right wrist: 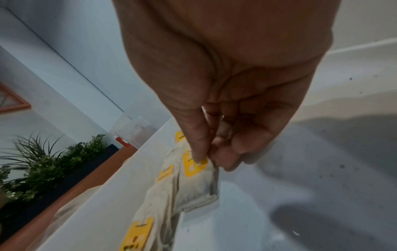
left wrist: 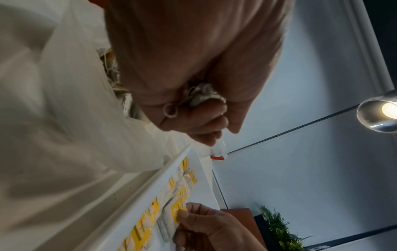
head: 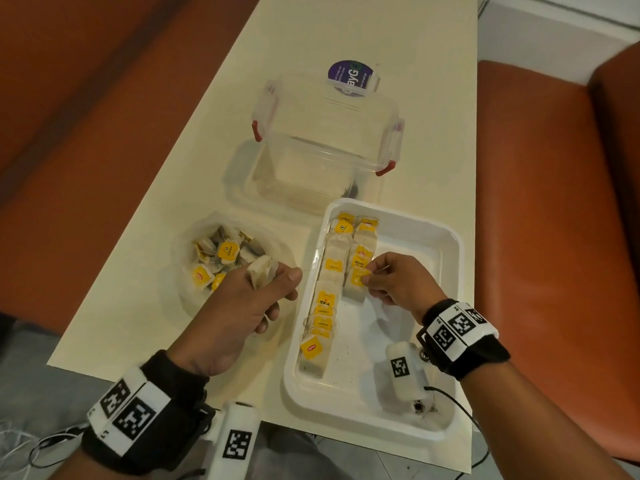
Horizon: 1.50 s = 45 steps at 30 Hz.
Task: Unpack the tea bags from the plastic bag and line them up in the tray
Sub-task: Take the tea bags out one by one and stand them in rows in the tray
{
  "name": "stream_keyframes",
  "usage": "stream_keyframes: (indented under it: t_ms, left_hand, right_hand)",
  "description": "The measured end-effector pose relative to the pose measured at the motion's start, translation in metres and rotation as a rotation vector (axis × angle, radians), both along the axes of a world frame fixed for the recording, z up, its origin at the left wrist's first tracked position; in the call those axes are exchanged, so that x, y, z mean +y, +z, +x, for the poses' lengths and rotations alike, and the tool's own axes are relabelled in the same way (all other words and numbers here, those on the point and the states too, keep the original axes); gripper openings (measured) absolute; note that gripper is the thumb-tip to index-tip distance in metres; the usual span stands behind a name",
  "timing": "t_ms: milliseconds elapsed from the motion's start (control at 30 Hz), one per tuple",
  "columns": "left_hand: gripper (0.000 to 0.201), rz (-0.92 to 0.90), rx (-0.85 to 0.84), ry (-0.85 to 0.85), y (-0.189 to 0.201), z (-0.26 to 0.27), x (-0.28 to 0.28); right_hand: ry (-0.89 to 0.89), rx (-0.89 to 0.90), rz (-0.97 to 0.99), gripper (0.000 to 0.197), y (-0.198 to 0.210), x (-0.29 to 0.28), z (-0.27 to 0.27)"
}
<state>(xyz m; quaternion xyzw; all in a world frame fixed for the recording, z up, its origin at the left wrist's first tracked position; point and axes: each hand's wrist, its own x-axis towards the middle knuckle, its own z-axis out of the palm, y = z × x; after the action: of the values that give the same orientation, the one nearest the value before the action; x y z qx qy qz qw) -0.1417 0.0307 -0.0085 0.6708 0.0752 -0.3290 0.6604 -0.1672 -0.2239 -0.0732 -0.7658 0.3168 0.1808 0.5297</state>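
A white tray (head: 446,258) holds two rows of tea bags with yellow tags; the longer left row (head: 325,299) runs toward me. My right hand (head: 388,282) pinches the yellow tag of the nearest tea bag (head: 355,289) in the shorter right row, also seen as the tea bag (right wrist: 199,185) under my fingertips (right wrist: 198,156). The clear plastic bag (head: 194,299) with several tea bags (head: 221,258) lies left of the tray. My left hand (head: 263,292) holds a crumpled tea bag (head: 261,273) above the plastic bag's right edge; that tea bag (left wrist: 204,96) shows between thumb and fingers.
A clear lidded container (head: 325,140) with red clips stands behind the tray. A round purple sticker (head: 349,77) lies on the cream table (head: 145,278). Orange seats (head: 540,202) flank the table. A white sensor block (head: 405,372) and its cable lie in the tray's near end.
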Motion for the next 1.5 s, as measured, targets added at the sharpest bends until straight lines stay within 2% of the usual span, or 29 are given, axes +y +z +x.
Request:
stream_keyframes:
  t_ms: [300,333,533,667,800,900,1000,1100,1200,1400,1500]
  left_hand:
    - [0.006,-0.044,0.051,-0.033,0.000,0.000,-0.001]
    - [0.008,-0.062,0.071,-0.044,-0.001,-0.001,-0.001]
    - [0.050,-0.280,0.203,-0.041,0.001,0.002,-0.002]
    - [0.053,-0.375,0.266,-0.011,0.000,0.004,-0.004]
    - [0.048,-0.350,0.245,0.018,0.002,0.004,-0.011]
    - [0.049,-0.264,0.190,-0.017,0.004,0.004,-0.017]
    - [0.047,-0.198,0.118,-0.095,0.005,0.003,-0.023]
    - [0.054,-0.211,0.110,-0.141,0.004,0.001,-0.027]
    - [0.046,-0.282,0.176,-0.087,0.007,0.000,-0.030]
    - [0.034,-0.402,0.302,-0.038,0.009,0.005,-0.027]
    - [0.025,-0.377,0.276,-0.070,0.012,0.006,-0.027]
  right_hand:
    - [-0.024,-0.007,0.008,0.029,0.000,0.002,0.003]
    - [-0.017,-0.010,-0.002,0.028,0.000,0.003,0.003]
    - [-0.030,-0.035,-0.017,0.023,0.004,0.003,0.002]
    - [-0.033,-0.040,-0.029,0.021,0.005,0.002,0.002]
    - [-0.028,-0.116,-0.126,0.019,0.026,0.012,-0.002]
    - [0.001,-0.208,-0.020,0.024,0.062,0.034,-0.011]
    - [0.083,-0.222,0.121,0.031,0.088,0.056,-0.021]
    - [0.133,-0.245,0.108,0.021,0.091,0.065,-0.025]
    - [0.095,-0.265,0.112,0.005,0.089,0.061,-0.027]
    - [0.015,-0.296,0.232,0.003,0.093,0.050,-0.031]
    - [-0.001,-0.308,0.274,0.004,0.097,0.047,-0.031]
